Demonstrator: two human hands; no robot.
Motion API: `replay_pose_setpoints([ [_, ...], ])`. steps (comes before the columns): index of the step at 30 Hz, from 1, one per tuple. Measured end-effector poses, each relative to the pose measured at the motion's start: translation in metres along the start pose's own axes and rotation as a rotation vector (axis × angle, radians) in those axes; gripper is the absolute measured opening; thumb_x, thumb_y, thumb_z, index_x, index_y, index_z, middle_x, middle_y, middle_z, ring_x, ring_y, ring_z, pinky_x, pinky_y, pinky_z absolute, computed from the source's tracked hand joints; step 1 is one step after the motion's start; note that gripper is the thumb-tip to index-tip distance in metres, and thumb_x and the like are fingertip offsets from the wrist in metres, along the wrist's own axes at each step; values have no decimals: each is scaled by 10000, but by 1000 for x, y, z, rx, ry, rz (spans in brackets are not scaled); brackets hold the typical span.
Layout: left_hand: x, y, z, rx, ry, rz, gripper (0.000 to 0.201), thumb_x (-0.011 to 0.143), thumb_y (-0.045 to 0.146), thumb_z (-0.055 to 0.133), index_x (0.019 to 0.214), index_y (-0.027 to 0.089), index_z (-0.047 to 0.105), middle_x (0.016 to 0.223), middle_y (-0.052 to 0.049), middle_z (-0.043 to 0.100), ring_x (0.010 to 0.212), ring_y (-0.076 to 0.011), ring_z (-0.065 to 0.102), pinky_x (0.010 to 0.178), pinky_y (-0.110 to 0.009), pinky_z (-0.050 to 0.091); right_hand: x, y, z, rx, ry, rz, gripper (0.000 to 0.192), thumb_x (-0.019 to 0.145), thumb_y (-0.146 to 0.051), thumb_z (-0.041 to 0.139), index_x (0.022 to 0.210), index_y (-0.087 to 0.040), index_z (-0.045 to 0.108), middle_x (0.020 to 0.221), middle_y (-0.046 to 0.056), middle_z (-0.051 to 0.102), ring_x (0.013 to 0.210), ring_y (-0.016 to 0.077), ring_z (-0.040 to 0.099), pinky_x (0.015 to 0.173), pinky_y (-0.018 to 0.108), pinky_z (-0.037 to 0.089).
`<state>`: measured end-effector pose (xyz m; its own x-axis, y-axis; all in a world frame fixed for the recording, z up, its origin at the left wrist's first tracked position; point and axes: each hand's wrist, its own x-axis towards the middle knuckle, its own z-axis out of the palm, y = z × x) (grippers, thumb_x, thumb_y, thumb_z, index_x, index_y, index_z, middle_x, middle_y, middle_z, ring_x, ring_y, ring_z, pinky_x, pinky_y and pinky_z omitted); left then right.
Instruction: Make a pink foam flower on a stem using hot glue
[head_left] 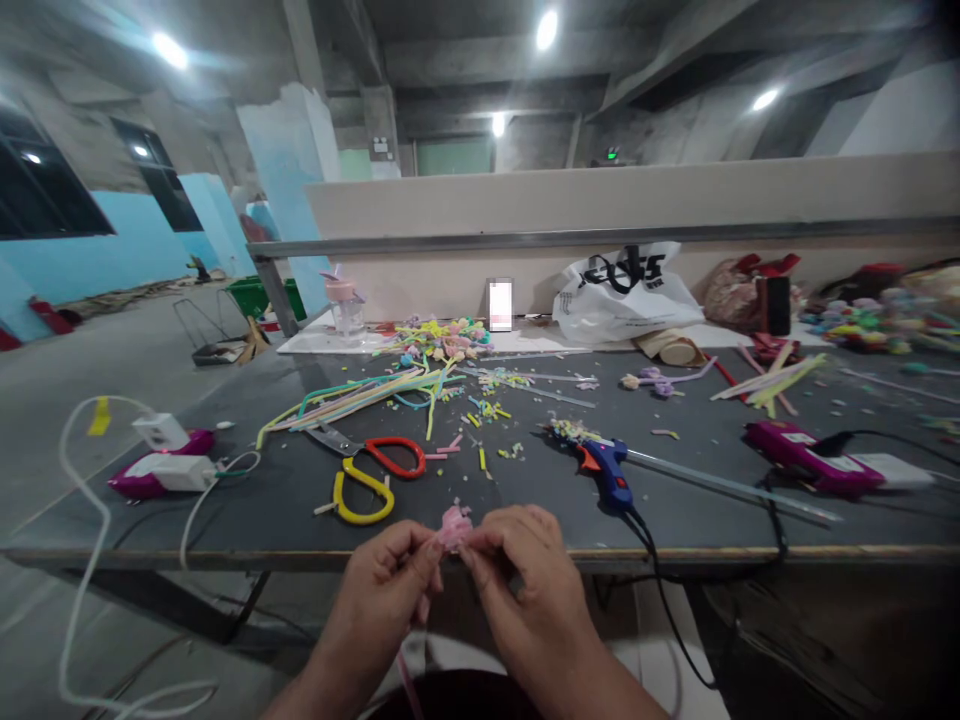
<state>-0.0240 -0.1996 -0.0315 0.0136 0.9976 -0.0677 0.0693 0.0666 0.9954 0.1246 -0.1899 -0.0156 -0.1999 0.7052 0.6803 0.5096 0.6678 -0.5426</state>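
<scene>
Between my two hands, just over the table's front edge, is a small pink flower-like piece (454,527) that looks made of fuzzy craft stems. My left hand (391,580) pinches its left side with thumb and forefinger. On the other side, the fingertips of my right hand (529,575) press against it. A pink stem (408,683) hangs below my left hand. Scissors (367,476) with one red and one yellow handle lie open beyond my left hand. Past my right hand rests a blue glue gun (609,472) with a long clear glue stick in its back.
Loose pastel stems (367,396) and cut bits cover the dark table (285,500). Purple power strips (814,460) with chargers lie at both sides; cables hang over the front edge. Along the back stand a jar (345,308), a lit phone (499,304) and a white bag (619,295).
</scene>
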Motion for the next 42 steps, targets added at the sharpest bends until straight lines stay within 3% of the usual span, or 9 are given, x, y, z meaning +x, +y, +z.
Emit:
replay_pose_setpoints([
  [4, -4, 0, 1, 11, 2, -13, 348, 751, 479, 536, 597, 168, 510, 396, 69, 437, 325, -47, 355, 340, -148, 246, -1, 0, 3, 6, -22, 85, 117, 753, -102, 582, 699, -203, 564, 661, -22, 604, 646, 135, 537, 684, 294, 337],
  [14, -7, -5, 3, 36, 55, 20, 328, 776, 445, 514, 599, 169, 513, 415, 51, 466, 348, -62, 398, 357, -153, 293, 1, 2, 6, -39, 13, -30, 147, 770, -63, 535, 695, -186, 568, 651, -23, 619, 650, 131, 551, 728, 321, 299],
  [28, -11, -13, -2, 312, 118, 233, 252, 800, 357, 511, 652, 180, 610, 539, 7, 549, 457, -98, 513, 436, -174, 379, -2, 3, 10, 53, -24, 69, 140, 755, -119, 549, 636, -192, 559, 633, -22, 606, 639, 135, 542, 664, 295, 331],
  [31, -9, -15, 0, 222, 118, 169, 251, 780, 378, 539, 645, 178, 605, 507, 24, 520, 422, -86, 486, 407, -170, 359, -1, 4, 11, 80, -48, 112, 137, 750, -134, 574, 628, -195, 582, 640, -16, 618, 648, 140, 556, 658, 290, 357],
  [36, -3, -16, 2, -211, 19, -72, 301, 734, 441, 592, 639, 163, 527, 499, 51, 513, 358, -52, 431, 338, -147, 293, 4, 4, 2, 147, -47, 136, 147, 793, -134, 544, 826, -225, 654, 758, 13, 649, 730, 158, 586, 674, 294, 402],
  [42, -1, -13, 4, -393, 8, -105, 308, 714, 422, 633, 631, 152, 509, 486, 57, 521, 349, -30, 420, 336, -131, 267, 2, 2, -2, 18, 7, 34, 158, 799, -105, 535, 813, -225, 638, 757, 9, 639, 736, 154, 579, 700, 313, 380],
])
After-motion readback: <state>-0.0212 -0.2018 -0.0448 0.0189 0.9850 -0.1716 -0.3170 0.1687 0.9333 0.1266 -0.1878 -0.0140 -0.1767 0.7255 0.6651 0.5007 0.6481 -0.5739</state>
